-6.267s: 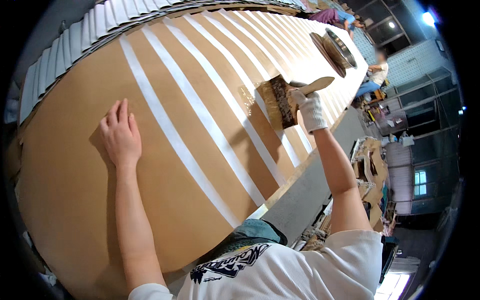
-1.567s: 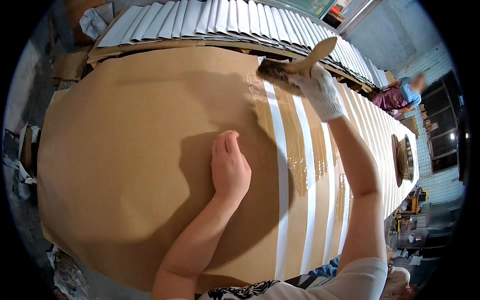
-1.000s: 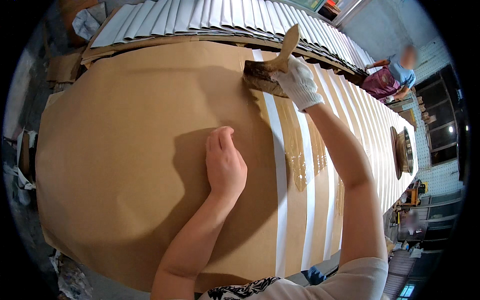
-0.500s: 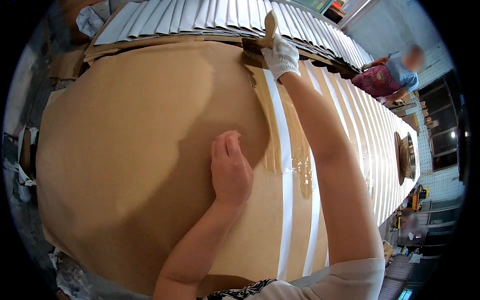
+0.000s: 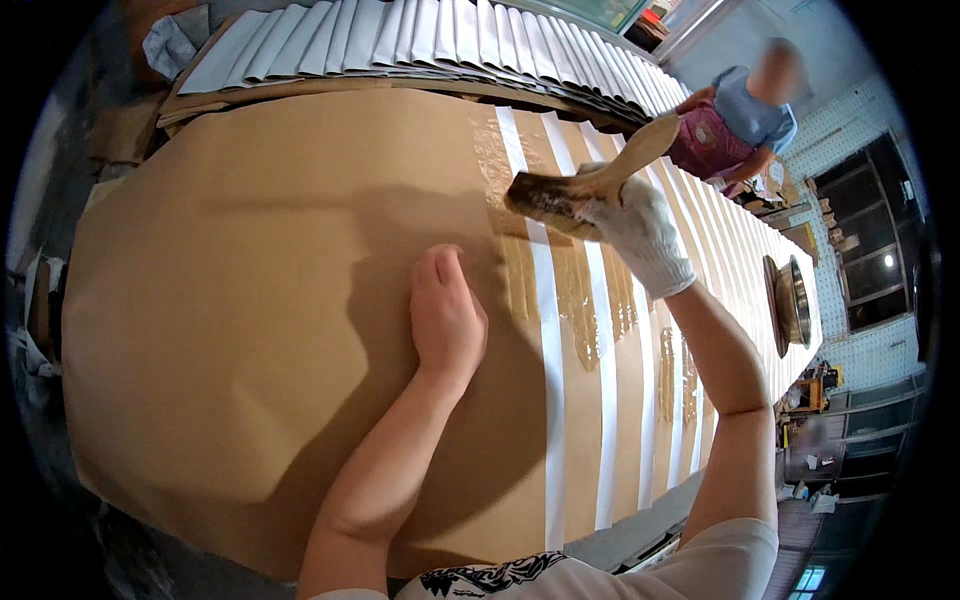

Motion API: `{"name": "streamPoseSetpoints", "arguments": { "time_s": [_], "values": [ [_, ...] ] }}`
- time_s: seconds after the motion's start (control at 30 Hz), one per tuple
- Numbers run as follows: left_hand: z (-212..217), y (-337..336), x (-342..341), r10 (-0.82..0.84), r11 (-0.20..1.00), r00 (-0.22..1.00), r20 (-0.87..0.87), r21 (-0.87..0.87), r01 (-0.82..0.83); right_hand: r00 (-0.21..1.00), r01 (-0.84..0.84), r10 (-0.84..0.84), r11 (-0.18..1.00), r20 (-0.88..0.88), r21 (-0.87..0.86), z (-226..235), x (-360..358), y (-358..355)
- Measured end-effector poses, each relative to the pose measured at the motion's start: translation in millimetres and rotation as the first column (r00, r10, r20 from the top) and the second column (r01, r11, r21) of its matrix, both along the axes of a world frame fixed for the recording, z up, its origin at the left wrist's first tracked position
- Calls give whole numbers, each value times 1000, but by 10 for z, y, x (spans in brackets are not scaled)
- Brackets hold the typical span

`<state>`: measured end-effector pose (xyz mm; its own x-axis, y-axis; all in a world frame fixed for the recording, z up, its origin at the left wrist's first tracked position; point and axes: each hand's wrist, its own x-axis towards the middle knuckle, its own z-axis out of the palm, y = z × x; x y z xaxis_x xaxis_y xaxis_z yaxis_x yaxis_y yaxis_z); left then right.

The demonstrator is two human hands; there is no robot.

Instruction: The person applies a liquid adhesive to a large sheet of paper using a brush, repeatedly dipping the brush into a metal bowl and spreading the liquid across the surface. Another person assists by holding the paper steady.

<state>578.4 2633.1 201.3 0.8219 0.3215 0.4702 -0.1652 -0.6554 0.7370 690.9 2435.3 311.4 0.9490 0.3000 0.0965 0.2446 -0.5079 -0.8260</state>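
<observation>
My right hand (image 5: 645, 235), in a white knitted glove, grips a wide flat brush (image 5: 548, 203) with a pale wooden handle. Its dark, wet bristles are over the striped part of the work surface; whether they touch it I cannot tell. My bare left hand (image 5: 447, 318) rests on a large brown paper sheet (image 5: 230, 300), fingers curled together, nothing visible in them. Right of the sheet, brown bands alternate with white strips (image 5: 553, 400). Glossy, wet-looking patches (image 5: 578, 325) cover parts of several bands.
Folded white sheets (image 5: 400, 35) lie in an overlapping row along the far side. A metal bowl (image 5: 795, 300) stands at the right end of the striped surface. Beyond the far right edge is another person (image 5: 735, 120) in a blue top and dark red apron.
My right hand has brought the brush from the far edge nearer and to the right, tilting its handle rightward. The wet patches extend over more bands. My left hand has barely shifted.
</observation>
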Motion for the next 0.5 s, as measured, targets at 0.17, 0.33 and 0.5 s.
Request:
{"name": "streamPoseSetpoints", "arguments": {
  "time_s": [0.17, 0.33, 0.5],
  "values": [
    [-20, -74, 52, -4, 999, 998, 63, 32, 2, 983, 101, -42, 935, 178, -340, -397, 275, -114],
    [-17, -59, 76, 3, 1000, 999, 32, 31, -4, 951, 159, -30, 902, 307, -402, -256, 545, 256],
    [-45, -47, 104, -42, 999, 999, -31, -3, 42, 890, 241, -18, 867, 455, -436, -424, 1126, 428]
  ]
}}
